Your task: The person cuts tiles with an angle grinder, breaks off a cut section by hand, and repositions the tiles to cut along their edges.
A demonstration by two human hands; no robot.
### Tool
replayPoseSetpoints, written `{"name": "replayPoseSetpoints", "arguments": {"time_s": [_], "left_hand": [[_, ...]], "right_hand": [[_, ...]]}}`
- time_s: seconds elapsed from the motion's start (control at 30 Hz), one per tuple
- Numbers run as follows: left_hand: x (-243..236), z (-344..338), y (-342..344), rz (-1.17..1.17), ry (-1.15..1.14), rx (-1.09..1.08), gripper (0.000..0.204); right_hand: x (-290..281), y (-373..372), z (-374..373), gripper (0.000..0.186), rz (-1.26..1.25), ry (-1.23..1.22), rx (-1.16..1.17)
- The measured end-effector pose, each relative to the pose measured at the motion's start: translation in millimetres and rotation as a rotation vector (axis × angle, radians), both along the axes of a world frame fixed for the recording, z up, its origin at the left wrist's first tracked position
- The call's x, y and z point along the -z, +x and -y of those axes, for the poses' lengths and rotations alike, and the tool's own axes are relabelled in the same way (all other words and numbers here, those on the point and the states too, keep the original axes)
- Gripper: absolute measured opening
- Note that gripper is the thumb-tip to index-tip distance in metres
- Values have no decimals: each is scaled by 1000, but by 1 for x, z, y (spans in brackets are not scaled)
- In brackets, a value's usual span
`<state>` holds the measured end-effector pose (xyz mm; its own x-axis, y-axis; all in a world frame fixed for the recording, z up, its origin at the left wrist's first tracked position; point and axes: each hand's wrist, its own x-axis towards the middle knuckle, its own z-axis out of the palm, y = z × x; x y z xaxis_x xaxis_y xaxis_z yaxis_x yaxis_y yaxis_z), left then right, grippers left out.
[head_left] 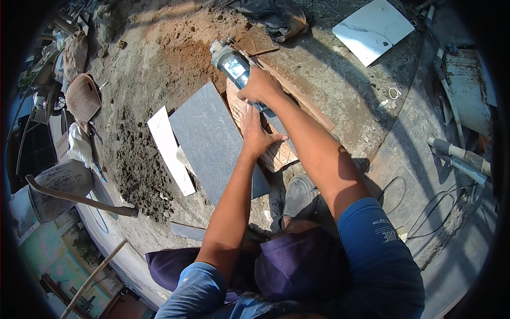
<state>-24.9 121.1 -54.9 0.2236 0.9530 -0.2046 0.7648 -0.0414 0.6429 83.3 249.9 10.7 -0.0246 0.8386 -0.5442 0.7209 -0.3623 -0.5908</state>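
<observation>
My right hand [261, 86] is wrapped around the body of an angle grinder [232, 65], whose metal head points away from me. The tool is over the far end of a wood-patterned tile [280, 156] on the ground. Flat on this tile lies my left hand [257, 137], fingers stretched forward and thumb spread to the right, just short of the grinder. A large grey tile [202, 133] lies immediately left of the patterned one. The grinder's disc cannot be made out clearly.
Left of the grey tile lies a white strip [171, 151]. A narrow wooden plank [305, 102] runs along the right. My shoe [300, 195] stands close by. A white tile [373, 32] lies far right, a loose cable [438, 204] near right, and a wooden handle [79, 198] at left.
</observation>
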Motion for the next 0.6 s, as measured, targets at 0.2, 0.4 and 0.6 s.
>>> {"name": "replayPoseSetpoints", "arguments": {"time_s": [0.2,0.4,0.6], "left_hand": [[-1,0,0,10,35,0,129],[-1,0,-1,10,63,0,130],[-2,0,1,16,57,4,130]], "right_hand": [[0,-1,-3,77,14,-2,-5],[1,-1,-1,76,9,1,-15],[2,0,0,76,18,17,-8]]}}
